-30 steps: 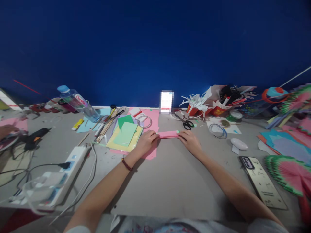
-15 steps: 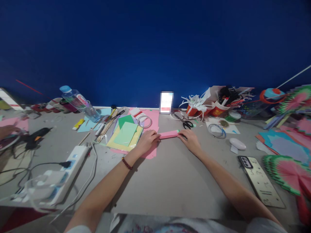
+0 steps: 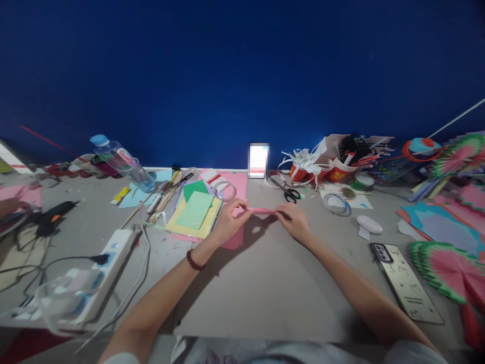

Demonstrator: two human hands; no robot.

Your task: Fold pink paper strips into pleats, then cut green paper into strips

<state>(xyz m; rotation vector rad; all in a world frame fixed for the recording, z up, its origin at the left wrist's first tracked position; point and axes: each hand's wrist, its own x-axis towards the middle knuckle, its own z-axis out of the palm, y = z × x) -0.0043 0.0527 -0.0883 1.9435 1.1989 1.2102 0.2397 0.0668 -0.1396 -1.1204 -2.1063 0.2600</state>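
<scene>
On the near side of the desk (image 3: pixel 280 288) I have two hands at work, with one strip (image 3: pixel 262 211) of pink paper stretched between them. The left hand (image 3: pixel 228 220) pinches its left end between thumb and fingers, and the right hand (image 3: pixel 294 218) pinches the other end likewise. Judging by the shadow below, I take the strip to be just off the desk.

I expect it to be very light, with folded layers making it fairly stiff lengthwise but easy to crease or bend across. It shouldn't slip much, though loose layers could spring apart, so I'd take hold at both ends, all layers together, and press gently.

Counting, biggest first: one power bar (image 3: pixel 104 275); fans at right in two groups, a lower (image 3: pixel 450 268) and an upper, their overlap hiding the exact number; one bottle (image 3: pixel 121 159), leaning; one phone (image 3: pixel 407 285) lying at right; one glue gun (image 3: pixel 56 217); one light green card (image 3: pixel 195 210) over one darker card (image 3: pixel 193 189); at least two red cups (image 3: pixel 337 174); one pair of scissors (image 3: pixel 291 194); one mouse (image 3: pixel 369 225); one bracelet (image 3: pixel 195 260) on the left wrist.
</scene>
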